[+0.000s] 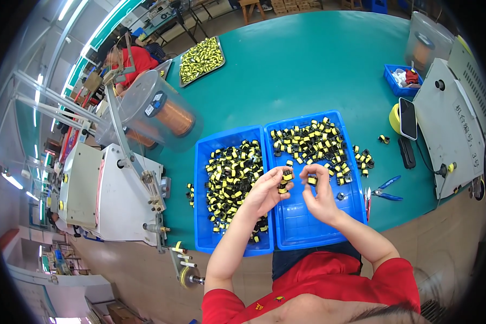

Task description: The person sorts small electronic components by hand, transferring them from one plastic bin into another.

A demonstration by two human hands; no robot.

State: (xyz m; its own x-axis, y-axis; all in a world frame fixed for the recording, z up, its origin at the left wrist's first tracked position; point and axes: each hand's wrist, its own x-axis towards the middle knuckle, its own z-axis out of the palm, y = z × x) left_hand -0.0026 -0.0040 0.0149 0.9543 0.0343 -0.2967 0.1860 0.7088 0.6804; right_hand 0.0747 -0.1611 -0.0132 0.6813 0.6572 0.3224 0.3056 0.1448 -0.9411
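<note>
Small black coil bobbins wrapped in yellow tape lie in two blue trays. My left hand [267, 190] is closed around a few coil bobbins [286, 176], stacked between its thumb and fingers. Close beside it, my right hand [322, 198] pinches a single coil bobbin [312, 180] between thumb and fingertips. Both hands are above the right blue tray [299, 237], whose far half holds many loose bobbins [313, 137]. The left blue tray [202, 237] is heaped with more bobbins [229, 183].
Blue-handled cutters [387, 195] lie right of the trays, near a phone [407, 119] and a grey machine [451, 119]. At left stand a winding machine [121, 200] and copper wire spools [175, 119]. A metal tray of yellow parts [201, 60] sits farther back; a person in red [137, 63] is beyond.
</note>
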